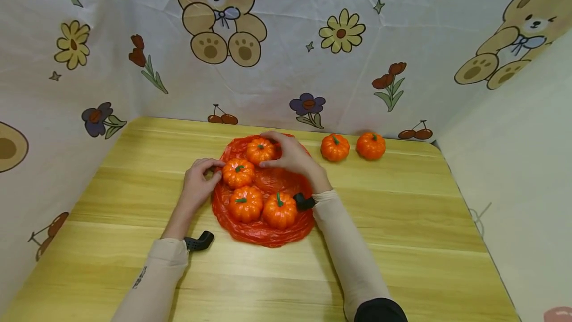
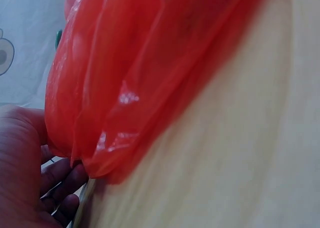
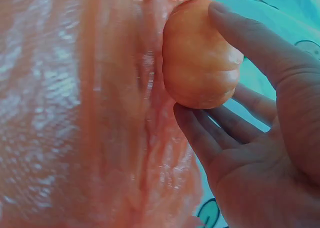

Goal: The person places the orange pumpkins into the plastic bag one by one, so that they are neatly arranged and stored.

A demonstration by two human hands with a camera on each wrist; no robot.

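Note:
A red plastic bag (image 1: 263,236) lies spread open on the table, with several small orange pumpkins inside it. My right hand (image 1: 290,155) reaches over the bag's far side and grips the farthest pumpkin (image 1: 260,150). In the right wrist view the thumb lies on one side of that pumpkin (image 3: 200,58) and the fingers on the other. At the bag's left edge, my left hand (image 1: 198,180) pinches the plastic beside another pumpkin (image 1: 238,173). The left wrist view shows its fingers (image 2: 62,180) against the bag's rim. Two more pumpkins, a left one (image 1: 246,204) and a right one (image 1: 280,210), sit in the near part.
Two loose pumpkins, one (image 1: 334,147) right of the bag and another (image 1: 371,146) farther right, stand near the table's back edge. The wooden table (image 1: 402,222) meets a white cloth (image 1: 277,39) printed with bears and flowers at the back.

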